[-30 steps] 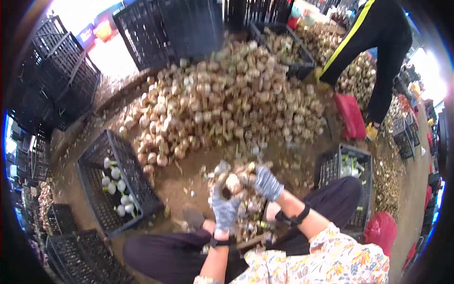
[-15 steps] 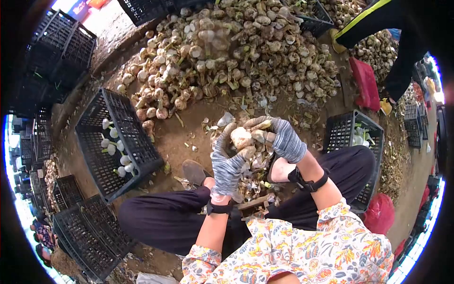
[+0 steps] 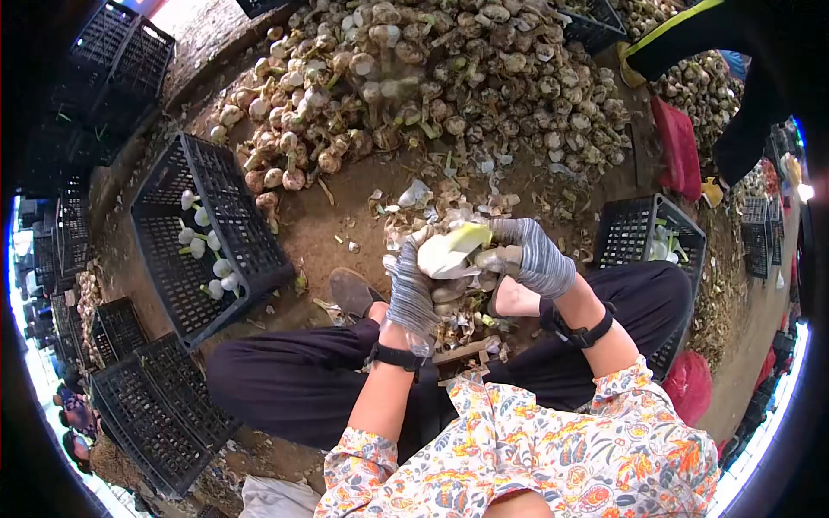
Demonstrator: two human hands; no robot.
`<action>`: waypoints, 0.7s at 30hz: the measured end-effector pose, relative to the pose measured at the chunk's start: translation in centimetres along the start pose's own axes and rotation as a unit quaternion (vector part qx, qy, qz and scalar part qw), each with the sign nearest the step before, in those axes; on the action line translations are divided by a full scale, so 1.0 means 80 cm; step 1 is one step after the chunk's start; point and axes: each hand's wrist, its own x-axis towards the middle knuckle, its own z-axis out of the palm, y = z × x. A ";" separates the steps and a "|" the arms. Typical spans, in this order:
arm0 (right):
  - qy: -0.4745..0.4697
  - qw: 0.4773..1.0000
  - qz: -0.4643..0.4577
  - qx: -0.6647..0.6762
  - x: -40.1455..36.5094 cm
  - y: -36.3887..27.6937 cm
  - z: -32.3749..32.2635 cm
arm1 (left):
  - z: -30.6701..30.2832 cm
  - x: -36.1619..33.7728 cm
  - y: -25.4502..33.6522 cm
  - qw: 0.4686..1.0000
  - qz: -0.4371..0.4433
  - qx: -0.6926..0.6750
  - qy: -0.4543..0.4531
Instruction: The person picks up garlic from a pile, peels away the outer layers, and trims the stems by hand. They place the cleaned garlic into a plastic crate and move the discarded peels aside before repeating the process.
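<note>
Both my hands wear grey striped gloves and meet in the middle of the view. A garlic bulb, white with a yellow-green stem pointing right, sits between them. My left hand wraps its fingers round the bulb's left side. At the stem end, my right hand has its fingers closed on the stem side. Below the hands, peeled skins lie on the ground between my feet.
A big heap of garlic lies ahead. One black crate with white bulbs stands at left, another by my right knee. More crates are at lower left. Red sacks and a person's dark-clothed leg are at right.
The bulb's brown outer skin no longer shows; its surface is now white and its stem yellow-green. My right hand has shifted slightly right, and the bulb has turned.
</note>
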 end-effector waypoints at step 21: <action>0.159 0.968 0.036 -0.192 0.007 0.048 0.052 | -0.048 0.029 -0.018 0.929 0.295 0.219 0.038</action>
